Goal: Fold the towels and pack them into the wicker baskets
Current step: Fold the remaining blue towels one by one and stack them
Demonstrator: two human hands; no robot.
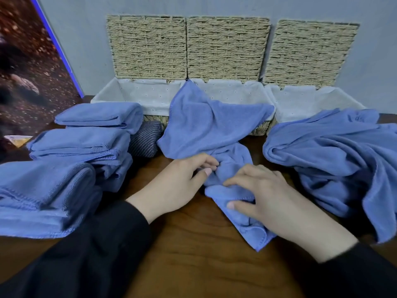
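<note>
towels [210, 134] remain unpacked: one crumpled blue one, draped from the middle basket [236, 93] onto the table [193, 265], is pinched by the left hand [178, 181] and right hand [270, 201], folded stacks [81, 145] waiting left, an unfolded heap [335, 155] right.

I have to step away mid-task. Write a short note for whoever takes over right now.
Left hand and right hand both grip the crumpled blue towel at table centre; its far end drapes over the middle basket.
Done: folded towels stacked at left.
Left: fold this one and the unfolded pile at right, then pack them; the left basket and right basket look empty.
</note>
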